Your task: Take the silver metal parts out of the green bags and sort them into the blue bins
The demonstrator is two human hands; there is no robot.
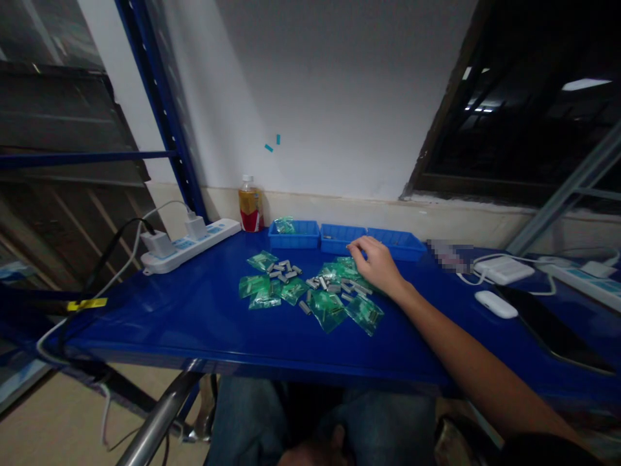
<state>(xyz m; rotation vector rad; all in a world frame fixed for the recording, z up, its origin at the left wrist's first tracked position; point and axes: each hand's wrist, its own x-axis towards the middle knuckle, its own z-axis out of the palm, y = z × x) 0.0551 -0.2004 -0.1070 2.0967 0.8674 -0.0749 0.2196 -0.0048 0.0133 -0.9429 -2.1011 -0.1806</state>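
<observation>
Most of the green bags [326, 304] and loose grey parts [284, 270] lie unsorted on the blue table [169, 310] (one bag sits in a tray [294, 234]), with the right hand [377, 264] resting on them, fingers loosely spread, pinching nothing, and the left hand [315, 453] low in the lap, its grip unclear.

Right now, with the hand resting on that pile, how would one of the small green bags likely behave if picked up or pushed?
A green bag looks like thin glossy film, so probably floppy and light. Lying flat on the smooth blue table, it would likely slide rather than roll. The right hand rests on the pile; small grey parts beside it suggest loose contents that shift.
</observation>
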